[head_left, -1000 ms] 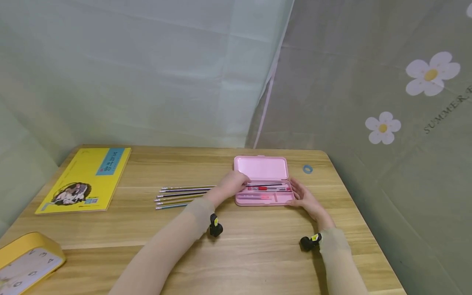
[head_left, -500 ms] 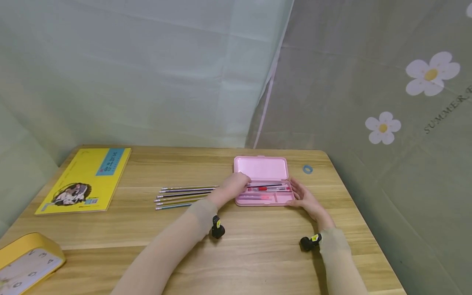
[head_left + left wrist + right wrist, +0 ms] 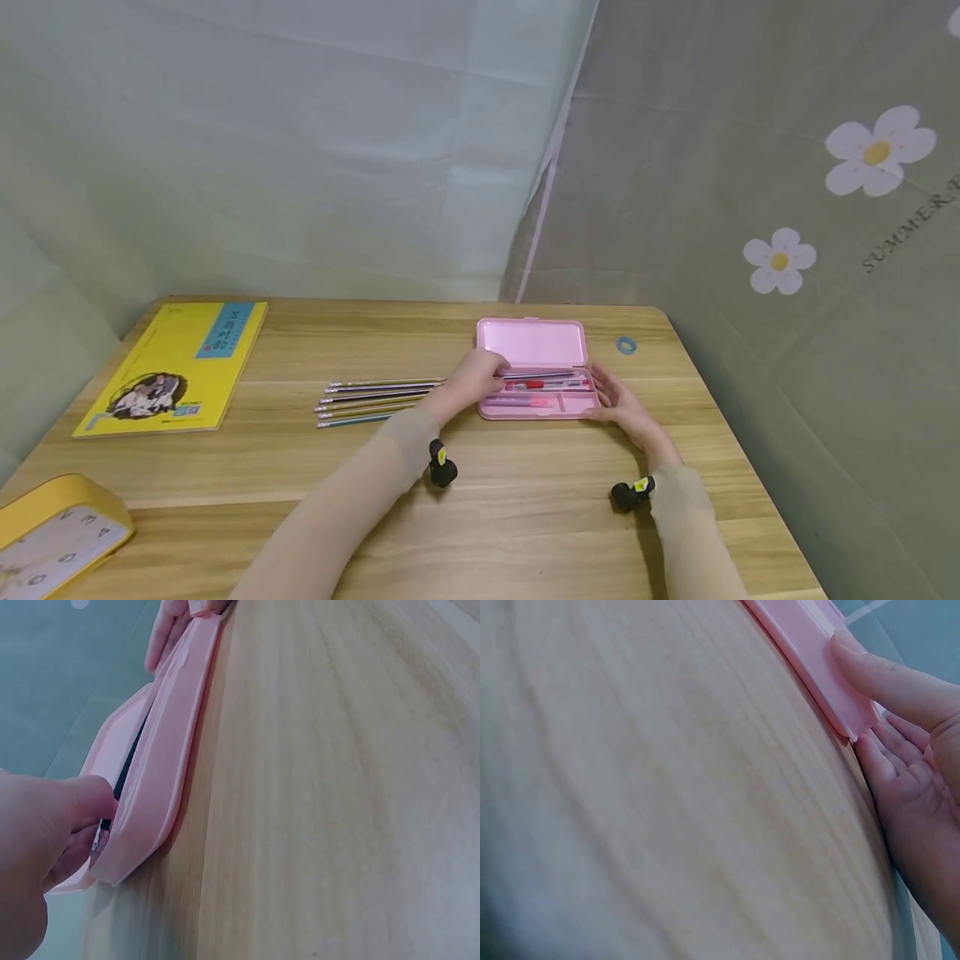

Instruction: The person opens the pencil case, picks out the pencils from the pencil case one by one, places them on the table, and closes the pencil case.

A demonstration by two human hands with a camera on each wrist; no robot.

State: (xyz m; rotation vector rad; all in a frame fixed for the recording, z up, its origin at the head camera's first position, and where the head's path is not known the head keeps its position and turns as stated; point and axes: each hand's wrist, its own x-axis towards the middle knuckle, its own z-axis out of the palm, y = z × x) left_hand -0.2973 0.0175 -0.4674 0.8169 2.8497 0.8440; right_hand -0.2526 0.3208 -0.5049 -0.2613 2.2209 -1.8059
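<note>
A pink pencil case [image 3: 532, 342] lies with its lid laid back on the table. My left hand [image 3: 474, 377] is at its left end and pinches the end of a dark pencil [image 3: 543, 375] that lies along the back compartment. In the left wrist view, the pencil's silvery tip shows between the thumb and fingers of the left hand [image 3: 45, 832]. Beside the pencil is a red-marked clear pen [image 3: 546, 384]; a pink pen [image 3: 517, 401] lies in the front compartment. My right hand [image 3: 622, 406] holds the case's right end, thumb on the front side [image 3: 889, 682], fingers behind the end.
Several pencils [image 3: 367, 400] lie side by side left of the case, partly under the left forearm. A yellow book [image 3: 180, 367] lies at the back left, a yellow clock [image 3: 67, 525] at the front left. A small blue ring [image 3: 626, 345] sits right of the lid.
My left hand has shifted slightly right over the case, then stayed nearly in place with the pencil. The right hand and the case have not visibly moved.
</note>
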